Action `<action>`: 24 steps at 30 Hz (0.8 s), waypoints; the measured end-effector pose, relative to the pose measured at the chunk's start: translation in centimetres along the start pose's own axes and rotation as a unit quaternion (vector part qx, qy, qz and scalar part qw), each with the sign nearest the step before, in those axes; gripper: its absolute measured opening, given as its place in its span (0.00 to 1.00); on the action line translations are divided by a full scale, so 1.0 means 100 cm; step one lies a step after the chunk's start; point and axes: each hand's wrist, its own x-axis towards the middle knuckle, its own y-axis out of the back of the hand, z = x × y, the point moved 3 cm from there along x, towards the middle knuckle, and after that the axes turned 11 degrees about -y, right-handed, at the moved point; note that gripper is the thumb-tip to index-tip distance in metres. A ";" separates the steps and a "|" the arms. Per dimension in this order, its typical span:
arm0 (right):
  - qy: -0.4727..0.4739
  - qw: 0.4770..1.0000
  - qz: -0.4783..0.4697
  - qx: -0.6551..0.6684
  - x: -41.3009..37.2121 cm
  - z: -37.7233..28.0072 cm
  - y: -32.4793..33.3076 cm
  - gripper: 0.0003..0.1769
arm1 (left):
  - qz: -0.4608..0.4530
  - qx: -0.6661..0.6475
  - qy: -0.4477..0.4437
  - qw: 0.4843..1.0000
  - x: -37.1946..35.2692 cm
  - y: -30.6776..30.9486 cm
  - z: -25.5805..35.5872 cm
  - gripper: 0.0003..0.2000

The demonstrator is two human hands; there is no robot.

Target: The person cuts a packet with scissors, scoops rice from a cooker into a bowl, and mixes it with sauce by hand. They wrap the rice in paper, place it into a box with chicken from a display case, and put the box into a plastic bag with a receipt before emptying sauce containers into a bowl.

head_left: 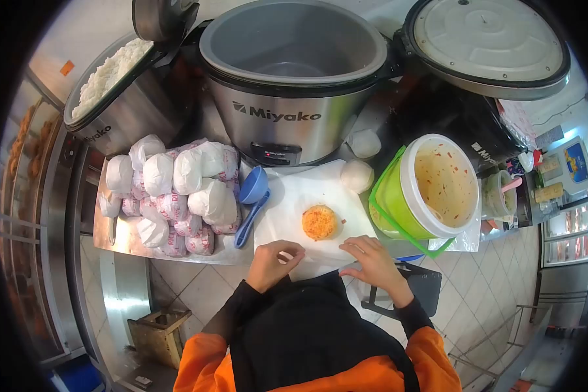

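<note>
We find the left hand [276, 262] curled, its fingers bent in over the near edge of the paper sheet [287, 209]. Whether it actually pinches the sheet we cannot tell. The right hand [374, 262] lies loose and unclenched, fingers spread and resting on the same near edge, holding nothing.

In the head view, the only one we have, the paper sheet is spread on the counter straight ahead of the person, between the two hands and the cookers. On it, just beyond the hands and nearer the right one, sits the rice mound [320, 222], a small round heap of orange rice, apart from both hands.

At the sheet's left edge we see a blue scoop [253, 191], bowl away from the person and handle toward them. Left of that, a steel tray [104, 228] carries a pile of wrapped packets [176, 193], white with red print.

Behind the sheet stands the Miyako rice cooker [293, 78], lid up. To its left a second cooker [108, 81] tilts in view, filled with white rice. Two white bundles [357, 175] lie at the sheet's far right corner. Right of the sheet stands a green bucket [389, 202], its white inside smeared with orange sauce.
</note>
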 end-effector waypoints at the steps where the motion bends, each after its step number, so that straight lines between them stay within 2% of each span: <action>1: -0.025 1.000 0.000 0.010 -0.002 0.012 -0.009 0.20 | 0.008 -0.016 0.014 1.000 0.003 0.002 0.007 0.08; 3: -0.051 0.997 -0.004 0.053 -0.004 0.035 -0.024 0.17 | 0.016 -0.033 0.027 0.999 0.006 0.005 0.008 0.07; 5: -0.077 0.992 -0.008 0.098 -0.005 0.044 -0.025 0.15 | -0.023 0.115 -0.034 0.993 0.005 0.006 0.002 0.08; 6: -0.068 0.994 0.008 0.086 -0.002 0.045 -0.021 0.13 | -0.024 0.115 -0.033 0.992 0.005 0.005 -0.002 0.08; 8: -0.061 0.995 0.025 0.074 -0.004 0.049 -0.018 0.11 | 0.030 0.057 -0.159 0.985 0.003 0.005 -0.001 0.07; 9: -0.059 0.993 0.023 0.102 -0.006 0.055 -0.017 0.10 | 0.030 0.057 -0.159 0.985 -0.001 0.006 -0.002 0.07; 11: -0.056 0.990 0.019 0.130 -0.006 0.053 -0.011 0.08 | -0.060 -0.125 -0.022 0.990 -0.015 0.006 -0.011 0.08; 13: -0.090 0.985 -0.073 0.132 -0.005 0.041 -0.002 0.05 | -0.044 -0.116 0.008 0.992 -0.028 0.010 -0.007 0.08; 14: -0.092 0.984 -0.072 0.133 -0.004 0.043 -0.002 0.05 | -0.027 -0.108 0.037 0.993 -0.031 0.012 -0.008 0.08; 15: -0.104 0.968 -0.097 0.207 -0.003 0.048 -0.005 0.05 | -0.030 -0.108 0.037 0.993 -0.031 0.011 -0.011 0.08; 16: -0.114 0.945 -0.122 0.280 -0.001 0.051 -0.008 0.05 | 0.010 -0.103 0.056 0.993 -0.030 0.011 -0.019 0.08; 20: -0.154 0.918 -0.047 0.362 0.024 0.058 -0.012 0.06 | 0.117 -0.098 0.070 0.986 -0.004 0.010 -0.029 0.09; 21: -0.154 0.918 -0.046 0.362 0.032 0.061 -0.013 0.06 | 0.117 -0.098 0.069 0.986 0.005 0.013 -0.030 0.09; 23: -0.215 0.939 -0.069 0.260 0.044 0.069 -0.020 0.09 | 0.097 -0.024 0.123 0.987 0.018 0.017 -0.035 0.11; 24: -0.216 0.939 -0.066 0.260 0.048 0.071 -0.025 0.09 | 0.107 -0.038 0.134 0.984 0.020 0.015 -0.042 0.12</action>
